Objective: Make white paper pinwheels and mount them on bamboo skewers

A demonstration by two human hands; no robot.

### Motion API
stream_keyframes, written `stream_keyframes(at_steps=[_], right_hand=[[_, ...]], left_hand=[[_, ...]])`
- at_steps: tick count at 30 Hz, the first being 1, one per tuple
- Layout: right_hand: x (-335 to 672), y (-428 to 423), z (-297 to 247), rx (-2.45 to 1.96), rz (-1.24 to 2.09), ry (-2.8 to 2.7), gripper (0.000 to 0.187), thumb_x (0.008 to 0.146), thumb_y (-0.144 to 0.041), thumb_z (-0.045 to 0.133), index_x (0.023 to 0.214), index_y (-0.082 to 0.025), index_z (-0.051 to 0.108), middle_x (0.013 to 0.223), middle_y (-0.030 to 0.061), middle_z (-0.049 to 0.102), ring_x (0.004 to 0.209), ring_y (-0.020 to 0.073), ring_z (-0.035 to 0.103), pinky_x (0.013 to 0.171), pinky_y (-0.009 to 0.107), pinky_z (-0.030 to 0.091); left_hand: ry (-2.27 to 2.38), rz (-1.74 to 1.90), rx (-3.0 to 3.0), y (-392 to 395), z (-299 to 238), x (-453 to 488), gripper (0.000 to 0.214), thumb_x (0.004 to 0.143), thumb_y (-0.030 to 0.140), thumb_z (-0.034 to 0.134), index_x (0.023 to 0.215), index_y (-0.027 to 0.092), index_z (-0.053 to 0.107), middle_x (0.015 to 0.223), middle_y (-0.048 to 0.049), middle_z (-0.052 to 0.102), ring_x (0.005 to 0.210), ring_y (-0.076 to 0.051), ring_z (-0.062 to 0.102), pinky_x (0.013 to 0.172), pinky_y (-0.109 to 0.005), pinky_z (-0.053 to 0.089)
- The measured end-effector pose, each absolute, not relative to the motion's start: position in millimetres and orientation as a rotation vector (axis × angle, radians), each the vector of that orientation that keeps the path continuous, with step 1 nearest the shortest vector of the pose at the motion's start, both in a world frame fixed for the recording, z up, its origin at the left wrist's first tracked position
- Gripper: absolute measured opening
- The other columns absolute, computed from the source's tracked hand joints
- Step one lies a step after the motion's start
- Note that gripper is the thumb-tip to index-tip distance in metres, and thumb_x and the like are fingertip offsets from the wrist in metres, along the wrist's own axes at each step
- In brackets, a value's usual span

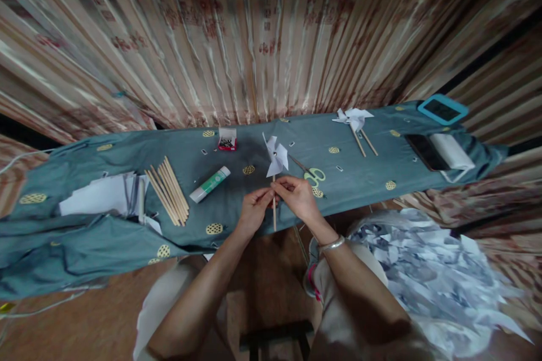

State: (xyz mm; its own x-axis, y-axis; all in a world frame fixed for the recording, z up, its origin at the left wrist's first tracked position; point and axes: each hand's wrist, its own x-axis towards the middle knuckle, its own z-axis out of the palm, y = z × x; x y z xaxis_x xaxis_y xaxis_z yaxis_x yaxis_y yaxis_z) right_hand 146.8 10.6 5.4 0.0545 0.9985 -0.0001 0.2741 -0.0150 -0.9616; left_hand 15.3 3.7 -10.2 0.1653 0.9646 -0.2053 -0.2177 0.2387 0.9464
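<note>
A white paper pinwheel [277, 157] on a thin wooden stick stands upright between my hands, with a small pin at its centre. Both hands pinch the stick just below the paper blades: my left hand [254, 208] from the left, my right hand [297, 196] from the right. Green-handled scissors [314, 175] lie just beyond my right hand. To the left rest a green-and-white glue stick [210, 184] and a small red box of pins [227, 140], its lid up. Farther left is a row of bare wooden sticks [168, 192].
White paper sheets [101, 194] are stacked at the left of the cloth-covered table [254, 144]. Two pinwheels [355, 118] lie at the back right. Beyond them are a phone [425, 151] and a blue-framed device [443, 109]. A bag of paper scraps [427, 276] sits low right.
</note>
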Motion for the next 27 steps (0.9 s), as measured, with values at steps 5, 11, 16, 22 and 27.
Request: stream_keyframes(at_steps=[5,11,16,22,27], right_hand=[[176.6,17.8,22.3,-1.605,0.708,-1.377,0.029,0.076,-0.046,0.063,0.070,-0.019,0.070,0.061,-0.0005,0.067,0.055,0.0138,0.056,0.055,0.024,0.041],[251.3,53.2,61.8,-2.056,0.173,-1.559,0.027,0.082,-0.040,0.058,0.080,-0.019,0.075,0.075,0.0068,0.073,0.071,0.0214,0.066,0.063,0.029,0.042],[317.0,103.5,68.6,-2.452,-0.176,-1.665,0.032,0.085,-0.034,0.055,0.096,-0.012,0.074,0.094,0.0211,0.072,0.089,0.0319,0.068,0.075,0.038,0.047],[361.7,149.7,48.7,-2.632,-0.311,-1.723,0.036,0.089,-0.027,0.050,0.109,-0.001,0.065,0.102,0.0289,0.067,0.099,0.0346,0.066,0.080,0.041,0.047],[367.7,168.2,31.7,-2.606,-0.332,-1.782,0.036,0.092,-0.023,0.042,0.111,0.001,0.061,0.101,0.0308,0.065,0.099,0.0341,0.066,0.080,0.041,0.047]], left_hand=[[1.016,1.028,0.874,0.7,-9.5,19.8,0.051,0.055,0.057,0.081,0.083,0.014,0.076,0.075,-0.0060,0.074,0.065,-0.015,0.063,0.063,-0.026,0.052],[1.042,1.008,0.930,-3.7,-11.2,15.1,0.046,0.060,0.053,0.079,0.084,0.015,0.076,0.078,-0.0071,0.075,0.065,-0.015,0.064,0.064,-0.027,0.052],[1.025,0.969,0.951,-4.5,-13.6,12.6,0.043,0.063,0.050,0.079,0.086,0.014,0.076,0.077,-0.0068,0.074,0.065,-0.015,0.063,0.068,-0.028,0.052],[1.038,0.941,0.864,-5.7,-18.6,13.2,0.043,0.060,0.046,0.082,0.087,0.013,0.076,0.076,-0.0064,0.074,0.066,-0.013,0.061,0.068,-0.025,0.049],[1.045,0.913,0.887,-7.1,-19.9,12.7,0.042,0.063,0.045,0.081,0.091,0.015,0.076,0.076,-0.0057,0.073,0.066,-0.014,0.060,0.068,-0.025,0.049]])
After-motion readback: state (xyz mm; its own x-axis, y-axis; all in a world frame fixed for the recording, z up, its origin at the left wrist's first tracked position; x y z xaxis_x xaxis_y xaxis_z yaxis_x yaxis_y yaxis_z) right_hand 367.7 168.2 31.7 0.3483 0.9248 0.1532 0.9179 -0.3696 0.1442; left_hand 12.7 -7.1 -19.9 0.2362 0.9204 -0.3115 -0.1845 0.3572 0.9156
